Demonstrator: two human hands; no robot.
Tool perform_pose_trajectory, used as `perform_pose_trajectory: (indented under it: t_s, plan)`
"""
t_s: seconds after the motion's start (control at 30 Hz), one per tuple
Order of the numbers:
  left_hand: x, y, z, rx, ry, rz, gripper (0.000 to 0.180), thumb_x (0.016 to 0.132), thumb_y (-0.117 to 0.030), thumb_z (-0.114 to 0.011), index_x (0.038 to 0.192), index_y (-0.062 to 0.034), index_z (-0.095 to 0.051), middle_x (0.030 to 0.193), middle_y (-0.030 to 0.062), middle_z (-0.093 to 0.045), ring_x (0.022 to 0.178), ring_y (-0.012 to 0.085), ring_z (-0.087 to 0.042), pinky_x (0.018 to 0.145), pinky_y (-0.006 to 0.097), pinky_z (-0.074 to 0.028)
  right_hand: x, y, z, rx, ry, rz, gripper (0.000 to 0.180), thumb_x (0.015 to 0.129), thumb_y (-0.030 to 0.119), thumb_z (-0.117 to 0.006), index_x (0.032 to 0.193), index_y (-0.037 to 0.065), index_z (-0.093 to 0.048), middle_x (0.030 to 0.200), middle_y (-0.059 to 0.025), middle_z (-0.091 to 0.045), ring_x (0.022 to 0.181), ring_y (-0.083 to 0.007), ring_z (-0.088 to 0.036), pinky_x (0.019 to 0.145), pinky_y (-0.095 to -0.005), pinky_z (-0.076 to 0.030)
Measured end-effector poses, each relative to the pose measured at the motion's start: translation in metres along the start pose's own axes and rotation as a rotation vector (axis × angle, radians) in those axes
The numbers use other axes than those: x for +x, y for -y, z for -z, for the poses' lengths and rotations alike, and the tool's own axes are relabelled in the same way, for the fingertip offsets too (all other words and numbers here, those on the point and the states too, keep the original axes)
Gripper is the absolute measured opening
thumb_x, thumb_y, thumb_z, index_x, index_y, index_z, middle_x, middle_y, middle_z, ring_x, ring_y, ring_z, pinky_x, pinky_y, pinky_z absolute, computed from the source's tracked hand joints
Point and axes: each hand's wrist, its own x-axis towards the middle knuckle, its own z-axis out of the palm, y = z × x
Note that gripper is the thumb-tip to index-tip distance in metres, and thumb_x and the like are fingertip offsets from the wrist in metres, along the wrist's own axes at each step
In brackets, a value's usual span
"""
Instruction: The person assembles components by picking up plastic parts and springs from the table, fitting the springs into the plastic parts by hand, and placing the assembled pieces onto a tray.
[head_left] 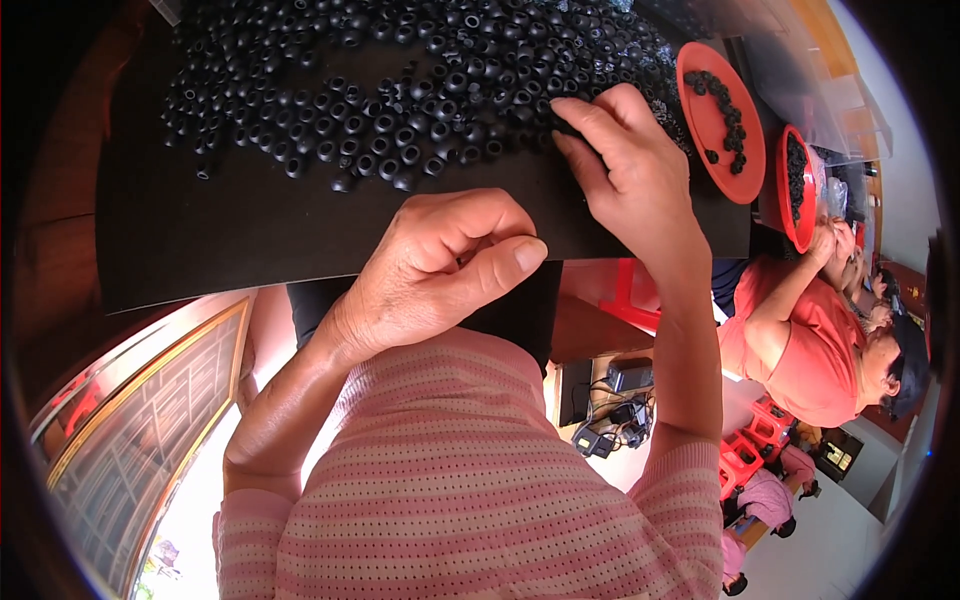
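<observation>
Small black ring-like parts (385,135), rounded and each with a hole, lie in a wide heap across the far part of the dark table. At the heap's right side is my right hand (630,150), its thumb and index finger apart at the edge of the parts. No part is plainly held there. My left hand (440,265) hovers at the table's near edge, fingers curled in and thumb pressed over them. A small dark spot shows inside the curl, but what it holds is hidden.
Right of the heap, a red-orange plate (742,180) holds several dark clumps. Beyond it stands a red bowl (783,190) of black pieces, near a co-worker in an orange shirt (815,350). Tangled cables and adapters (620,410) lie below the table (240,225), with red stools (740,460) farther right.
</observation>
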Motion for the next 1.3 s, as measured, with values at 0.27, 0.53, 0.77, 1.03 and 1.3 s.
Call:
perform_pose_trajectory:
  t_s: [0.27,0.53,0.77,1.03,1.3]
  plan:
    - [-0.001,0.0,0.0,-0.025,0.001,-0.023,0.021,0.099,-0.015,-0.06,0.088,0.0023,-0.062,0.074,0.0011,-0.054,0.059,0.0052,-0.046,0.05,0.022,-0.037,-0.01,-0.003,0.004,-0.027,0.011,-0.082,0.023,0.081,0.009,-0.073,0.103,0.009,-0.067,0.086,-0.0047,-0.056,0.067,-0.023,-0.062,0.053,-0.0359,-0.047]
    - [0.0,0.0,0.0,0.032,-0.004,-0.091,0.019,0.098,-0.013,-0.059,0.088,0.0023,-0.062,0.074,0.0011,-0.054,0.058,0.005,-0.045,0.05,0.022,-0.035,-0.001,0.006,-0.003,0.025,-0.053,0.011,0.02,0.078,0.006,-0.074,0.097,0.008,-0.068,0.088,-0.0042,-0.057,0.068,-0.0226,-0.062,0.054,-0.0344,-0.048]
    - [-0.002,-0.004,-0.003,-0.023,-0.025,-0.025,0.018,0.098,-0.012,-0.06,0.088,0.0024,-0.061,0.074,0.0007,-0.052,0.058,0.0047,-0.044,0.05,0.021,-0.035,-0.003,0.012,-0.007,-0.054,0.029,0.07,0.021,0.077,0.007,-0.074,0.097,0.008,-0.068,0.087,-0.0036,-0.058,0.073,-0.0227,-0.064,0.054,-0.0352,-0.05]
    - [-0.002,0.002,-0.003,0.002,-0.026,-0.072,0.021,0.098,-0.016,-0.062,0.088,0.0024,-0.061,0.074,0.0009,-0.052,0.059,0.0048,-0.044,0.05,0.021,-0.035,-0.002,0.018,-0.011,0.046,-0.041,0.039,0.023,0.076,0.007,-0.075,0.098,0.008,-0.068,0.086,-0.0033,-0.057,0.075,-0.0221,-0.064,0.053,-0.0354,-0.049]
    - [-0.002,-0.002,-0.004,-0.048,-0.027,-0.014,0.023,0.098,-0.017,-0.061,0.087,0.0024,-0.061,0.074,0.0002,-0.051,0.057,0.004,-0.043,0.049,0.021,-0.034,0.008,0.011,-0.013,-0.079,-0.028,0.083,0.021,0.076,0.004,-0.073,0.096,0.009,-0.067,0.087,-0.0029,-0.058,0.077,-0.0223,-0.064,0.053,-0.0357,-0.05]
